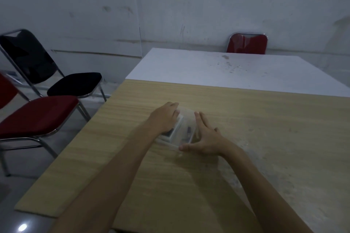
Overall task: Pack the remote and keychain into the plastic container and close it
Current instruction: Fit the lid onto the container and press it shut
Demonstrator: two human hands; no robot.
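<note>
A clear plastic container (186, 124) sits on the wooden table (246, 157) between my hands. Through its blurred top I make out a white remote with a dark face (175, 131) on the left and a small dark item, maybe the keychain (188, 131), on the right. My left hand (165, 117) lies curled over the container's left side, covering part of the remote. My right hand (205, 138) rests against the right side with fingers spread and thumb along the near edge. I cannot tell whether a lid sits on it.
A white table (236, 70) butts against the far edge of the wooden one. A red chair (247, 43) stands behind it at the wall. A black chair (56, 75) and a red chair (37, 115) stand on the left beside the table.
</note>
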